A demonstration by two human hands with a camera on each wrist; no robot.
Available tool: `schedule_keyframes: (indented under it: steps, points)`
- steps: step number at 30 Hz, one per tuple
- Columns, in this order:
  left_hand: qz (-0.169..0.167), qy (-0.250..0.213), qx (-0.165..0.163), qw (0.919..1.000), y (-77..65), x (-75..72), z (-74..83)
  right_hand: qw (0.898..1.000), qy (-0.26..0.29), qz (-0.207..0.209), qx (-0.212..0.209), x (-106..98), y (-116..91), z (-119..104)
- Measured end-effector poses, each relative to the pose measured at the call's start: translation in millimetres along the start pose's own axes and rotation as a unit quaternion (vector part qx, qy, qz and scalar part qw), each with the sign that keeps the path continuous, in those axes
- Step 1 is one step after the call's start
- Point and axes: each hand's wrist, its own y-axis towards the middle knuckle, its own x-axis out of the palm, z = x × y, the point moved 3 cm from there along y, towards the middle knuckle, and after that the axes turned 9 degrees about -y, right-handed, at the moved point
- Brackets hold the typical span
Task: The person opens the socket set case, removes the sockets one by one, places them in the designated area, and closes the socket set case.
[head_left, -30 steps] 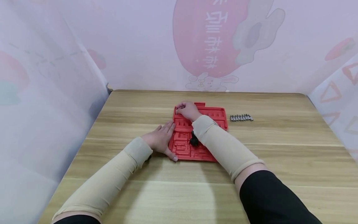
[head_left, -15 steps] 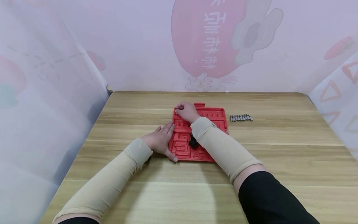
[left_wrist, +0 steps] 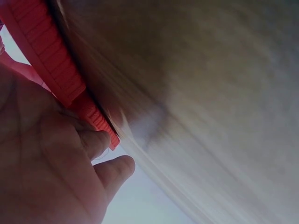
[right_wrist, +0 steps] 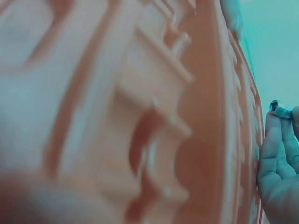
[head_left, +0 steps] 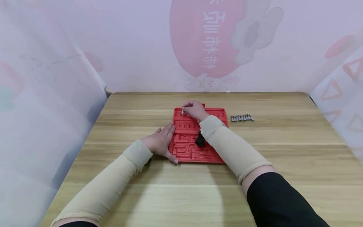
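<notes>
A red moulded plastic tool case (head_left: pixel 187 131) lies flat on the table with rows of shaped slots. My left hand (head_left: pixel 160 140) rests along its left side, fingers straight and thumb near the front corner; in the left wrist view the fingers (left_wrist: pixel 96 142) touch the case's ridged red edge (left_wrist: pixel 51 51). Over the case's far left part, my right hand (head_left: pixel 195 110) pinches a small silver metal socket (head_left: pixel 182 111) between thumb and fingertips. The right wrist view shows that socket (right_wrist: pixel 281 110), its hollow end outward, raised beside the case's slots.
Several small silver-and-dark metal pieces (head_left: pixel 242 118) stand in a neat row right of the case. A black rounded object (head_left: pixel 200 140) shows under my right wrist, over the case. The wooden table (head_left: pixel 283 151) meets printed cloth walls at the back and sides.
My right hand has moved a little to the right from the case's far left corner, bringing the socket with it. The left hand keeps its place at the case's side.
</notes>
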Motion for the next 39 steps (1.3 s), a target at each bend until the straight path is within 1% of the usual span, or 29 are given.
schedule_keyframes:
  steps: [9, 16, 20, 26, 34, 37, 39]
  points:
    - [0.001, -0.006, 0.005, 1.0, -0.4, 2.3, -5.2, 0.999, -0.036, -0.007, 0.01, -6, 11, 9]
    - [0.006, 0.001, 0.006, 1.0, 0.4, 4.5, -7.1, 0.999, -0.046, -0.021, 0.01, -15, 10, 12]
    - [0.007, 0.003, 0.008, 0.9999, 1.8, 4.4, -8.6, 0.999, -0.042, -0.014, 0.015, -28, 6, 12]
    - [0.008, 0.003, 0.006, 0.9999, 1.7, 0.0, -10.5, 1.0, -0.023, 0.0, 0.017, -52, 2, 16]
    - [0.005, -0.002, -0.003, 1.0, 1.4, -1.0, -13.5, 0.999, -0.047, 0.016, 0.01, -83, -2, 29]
    - [0.003, -0.007, -0.005, 1.0, 1.3, -1.5, -14.1, 0.999, -0.048, 0.022, 0.008, -94, -7, 34]
    - [0.003, -0.01, -0.006, 0.9999, 1.4, -1.8, -14.8, 0.999, -0.038, 0.027, 0.005, -100, -8, 37]
